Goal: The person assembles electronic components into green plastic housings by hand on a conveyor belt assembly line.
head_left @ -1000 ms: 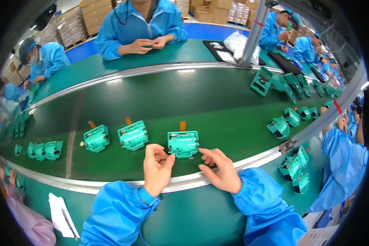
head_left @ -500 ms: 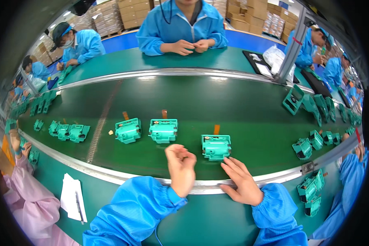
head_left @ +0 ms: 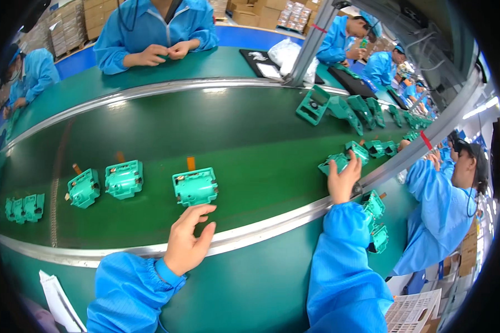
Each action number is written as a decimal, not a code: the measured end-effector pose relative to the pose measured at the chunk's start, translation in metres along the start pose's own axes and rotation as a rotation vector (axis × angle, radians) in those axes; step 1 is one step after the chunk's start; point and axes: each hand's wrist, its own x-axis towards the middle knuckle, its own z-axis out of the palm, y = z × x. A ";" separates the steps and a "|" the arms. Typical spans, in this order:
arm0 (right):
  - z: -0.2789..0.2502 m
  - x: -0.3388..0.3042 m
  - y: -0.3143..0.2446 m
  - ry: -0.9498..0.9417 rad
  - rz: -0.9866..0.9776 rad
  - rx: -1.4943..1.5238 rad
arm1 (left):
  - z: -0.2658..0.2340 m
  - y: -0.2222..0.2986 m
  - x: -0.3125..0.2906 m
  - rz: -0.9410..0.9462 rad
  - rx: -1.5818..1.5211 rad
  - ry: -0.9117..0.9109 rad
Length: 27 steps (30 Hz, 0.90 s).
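My left hand [head_left: 190,238] hovers over the near rail of the belt, thumb and fingers apart, holding nothing. Just beyond its fingertips lies a green plastic housing [head_left: 195,186] with an orange tab at its far edge. Stretched out to the right, my right hand [head_left: 343,180] has its fingers spread at two more green housings. One housing [head_left: 324,166] is partly behind those fingers; another housing [head_left: 356,149] sits by the fingertips. Whether the fingers touch them I cannot tell. Two similar housings, a tilted one [head_left: 84,188] and a squarer one [head_left: 124,179], lie farther left on the belt.
The dark green belt [head_left: 250,161] runs between metal rails. Open green frames [head_left: 314,105] line its far right side. A metal post [head_left: 311,47] rises there. More housings [head_left: 378,238] rest on the table right of my arm. Papers [head_left: 58,299] lie at left. Co-workers sit around.
My right hand has moved from the middle housing to the housings at far right. The view has turned right, so the belt's parts appear farther left. My left hand stays near the middle housing, its fingers more extended.
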 end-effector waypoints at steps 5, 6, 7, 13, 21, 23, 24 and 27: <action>0.002 -0.002 0.015 -0.212 0.132 0.038 | 0.009 -0.006 0.007 0.006 0.006 0.006; -0.001 -0.005 0.007 -0.225 0.135 0.039 | 0.010 -0.006 0.005 -0.031 -0.028 0.010; -0.004 -0.005 -0.006 -0.260 0.069 0.092 | 0.010 -0.005 0.003 -0.051 -0.062 0.037; -0.025 -0.014 -0.069 -0.600 -0.047 0.335 | 0.006 -0.011 0.002 -0.060 -0.141 0.087; -0.005 -0.027 -0.087 -0.490 -0.308 0.395 | 0.015 -0.003 0.004 0.006 -0.054 0.056; -0.009 -0.033 -0.106 -0.434 -0.284 0.379 | 0.018 -0.001 0.004 0.009 -0.045 0.049; -0.007 -0.035 -0.109 -0.429 -0.277 0.381 | 0.020 0.000 0.004 0.013 -0.040 0.043; 0.000 -0.029 -0.115 -0.497 -0.110 0.291 | 0.024 -0.001 0.005 0.035 -0.053 0.030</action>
